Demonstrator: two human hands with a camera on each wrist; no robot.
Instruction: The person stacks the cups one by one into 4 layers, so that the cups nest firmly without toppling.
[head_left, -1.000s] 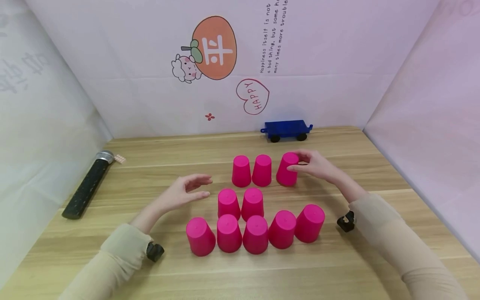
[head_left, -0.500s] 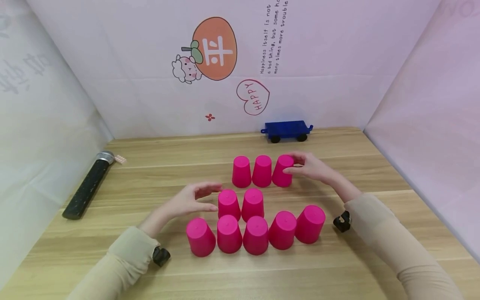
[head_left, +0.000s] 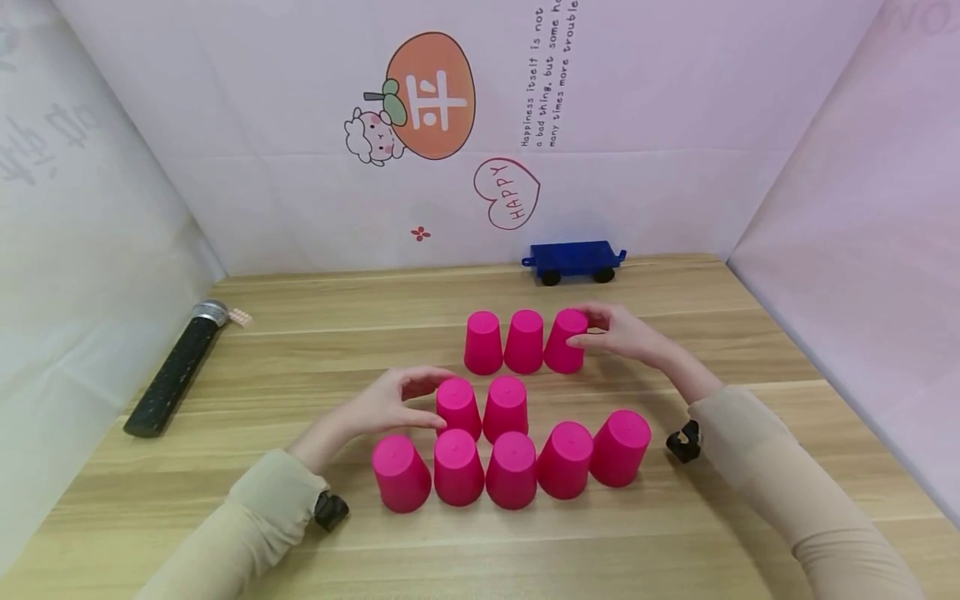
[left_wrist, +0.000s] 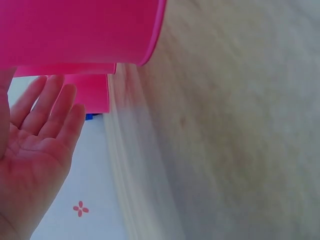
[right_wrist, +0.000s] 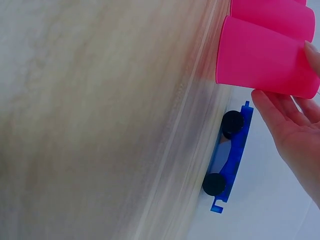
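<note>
Several pink cups stand upside down in three rows. My right hand (head_left: pixel 626 335) holds the right-hand cup (head_left: pixel 564 346) of the back row, thumb on its near side and fingers behind, as the right wrist view also shows. That cup stands beside the back row's middle cup (head_left: pixel 524 343). My left hand (head_left: pixel 390 404) is at the left cup (head_left: pixel 456 404) of the two-cup middle row, thumb tip at its near side and fingers reaching behind. In the left wrist view, the left hand's fingers (left_wrist: pixel 52 107) are extended, palm showing. The middle row's other cup (head_left: pixel 506 408) stands alongside.
A front row of several pink cups (head_left: pixel 512 471) stands nearest me, its left end cup (head_left: pixel 402 473) below my left hand. A blue toy wagon (head_left: pixel 575 262) is at the back wall. A black microphone (head_left: pixel 178 367) lies at the left of the wooden table (head_left: pixel 480 554).
My right hand has slid the back-row cup left, up to its neighbour, and then stayed there. My left hand has moved right and slightly nearer me, reaching the middle row's left cup.
</note>
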